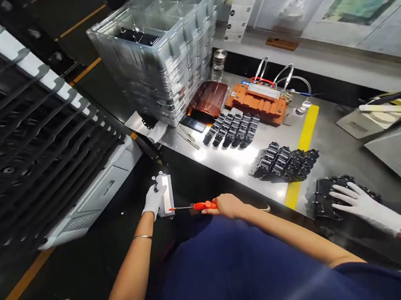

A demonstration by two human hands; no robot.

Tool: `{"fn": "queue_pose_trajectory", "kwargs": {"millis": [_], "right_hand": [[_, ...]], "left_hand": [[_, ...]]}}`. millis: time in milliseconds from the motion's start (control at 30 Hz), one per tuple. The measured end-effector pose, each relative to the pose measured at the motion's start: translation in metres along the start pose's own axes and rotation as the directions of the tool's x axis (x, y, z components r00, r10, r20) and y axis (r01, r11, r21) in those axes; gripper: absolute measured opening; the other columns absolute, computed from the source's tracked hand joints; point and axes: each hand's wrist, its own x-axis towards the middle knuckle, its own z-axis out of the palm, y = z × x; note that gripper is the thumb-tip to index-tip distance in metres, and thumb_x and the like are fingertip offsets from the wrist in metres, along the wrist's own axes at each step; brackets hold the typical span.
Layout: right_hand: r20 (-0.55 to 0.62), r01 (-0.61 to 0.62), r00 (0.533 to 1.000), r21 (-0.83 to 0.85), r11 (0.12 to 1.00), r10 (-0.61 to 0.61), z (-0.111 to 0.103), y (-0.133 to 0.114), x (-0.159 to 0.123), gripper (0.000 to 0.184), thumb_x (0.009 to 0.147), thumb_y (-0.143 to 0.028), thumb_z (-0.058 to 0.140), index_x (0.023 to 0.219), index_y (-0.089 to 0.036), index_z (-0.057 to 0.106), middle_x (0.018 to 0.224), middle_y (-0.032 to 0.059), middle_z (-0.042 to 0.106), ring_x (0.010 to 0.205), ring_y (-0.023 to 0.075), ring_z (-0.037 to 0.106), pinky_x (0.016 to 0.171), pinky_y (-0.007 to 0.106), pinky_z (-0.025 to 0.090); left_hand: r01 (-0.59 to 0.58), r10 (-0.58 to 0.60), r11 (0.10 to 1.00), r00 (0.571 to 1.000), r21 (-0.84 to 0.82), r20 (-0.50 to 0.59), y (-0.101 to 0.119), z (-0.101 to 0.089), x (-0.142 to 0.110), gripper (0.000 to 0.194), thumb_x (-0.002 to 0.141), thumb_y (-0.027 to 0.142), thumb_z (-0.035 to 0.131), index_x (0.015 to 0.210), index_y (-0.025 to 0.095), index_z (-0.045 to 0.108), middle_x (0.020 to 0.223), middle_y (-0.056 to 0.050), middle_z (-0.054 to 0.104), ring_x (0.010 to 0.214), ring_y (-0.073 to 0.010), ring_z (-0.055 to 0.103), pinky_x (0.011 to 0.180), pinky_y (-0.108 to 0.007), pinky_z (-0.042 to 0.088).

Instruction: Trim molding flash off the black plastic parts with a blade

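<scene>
My left hand, in a white glove, grips a small flat part with a pale rectangular face and little round knobs at its upper end. In my bare right hand is a screwdriver with a red-orange handle, held level. Its shaft points left, and the red-tipped end is at the lower portion of the pale face; whether it touches cannot be made out. Both hands are in front of my body, off the near edge of the metal table.
A co-worker's gloved hand rests on black parts at right. Rows of black parts and another cluster lie on the table, near an orange fixture. Stacked clear trays stand behind; a black slatted rack is left.
</scene>
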Motion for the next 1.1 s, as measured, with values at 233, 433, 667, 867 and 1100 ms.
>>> {"fn": "queue_pose_trajectory", "kwargs": {"millis": [233,433,667,867,1100], "right_hand": [[-0.008,0.010,1.000,-0.096,0.995,-0.011,0.004,-0.008,0.008,0.064,0.086,-0.072,0.038,0.084,-0.017,0.071,0.082,0.0124,0.072,0.081,0.0228,0.067,0.073,0.028,0.042],[-0.078,-0.101,0.993,-0.129,0.986,0.091,0.000,0.002,0.016,0.069,0.085,-0.075,0.032,0.091,-0.018,0.070,0.084,0.0117,0.072,0.083,0.0259,0.068,0.069,0.029,0.045],[-0.124,-0.156,0.982,-0.129,0.979,0.140,-0.007,0.016,0.015,0.072,0.086,-0.076,0.026,0.090,-0.018,0.069,0.086,0.0115,0.072,0.085,0.0270,0.068,0.069,0.030,0.044],[-0.105,-0.143,0.984,-0.015,0.990,0.141,-0.001,0.037,0.006,0.071,0.084,-0.077,0.032,0.088,-0.017,0.069,0.086,0.0137,0.071,0.084,0.0287,0.068,0.070,0.031,0.045],[-0.141,-0.047,0.985,0.329,0.943,0.098,-0.004,0.119,-0.045,0.056,0.078,-0.071,0.053,0.079,-0.018,0.069,0.069,0.0039,0.065,0.067,0.0199,0.062,0.065,0.027,0.044]], "left_hand": [[-0.050,0.050,0.999,0.999,0.002,-0.006,0.017,0.012,0.002,0.033,0.089,0.032,0.060,0.118,0.016,0.058,0.118,-0.009,0.061,0.102,-0.0216,0.062,0.088,-0.044,0.052],[-0.098,0.099,0.995,0.991,-0.018,0.094,0.011,0.009,-0.009,0.044,0.074,0.036,0.073,0.110,0.014,0.063,0.106,-0.011,0.070,0.100,-0.0240,0.066,0.090,-0.035,0.050],[-0.140,0.136,0.990,0.970,0.005,0.203,-0.003,0.013,-0.031,0.053,0.072,0.050,0.069,0.109,0.013,0.063,0.104,-0.012,0.072,0.096,-0.0245,0.068,0.083,-0.033,0.053],[-0.228,0.157,0.954,0.935,0.197,0.319,-0.008,0.019,-0.035,0.044,0.071,0.032,0.068,0.112,0.016,0.062,0.111,-0.009,0.071,0.105,-0.0251,0.065,0.094,-0.035,0.048],[-0.404,0.169,0.815,0.851,0.414,0.498,0.027,0.098,-0.036,0.045,0.070,0.016,0.062,0.115,0.015,0.059,0.109,-0.012,0.071,0.102,-0.0252,0.067,0.090,-0.035,0.049]]}}
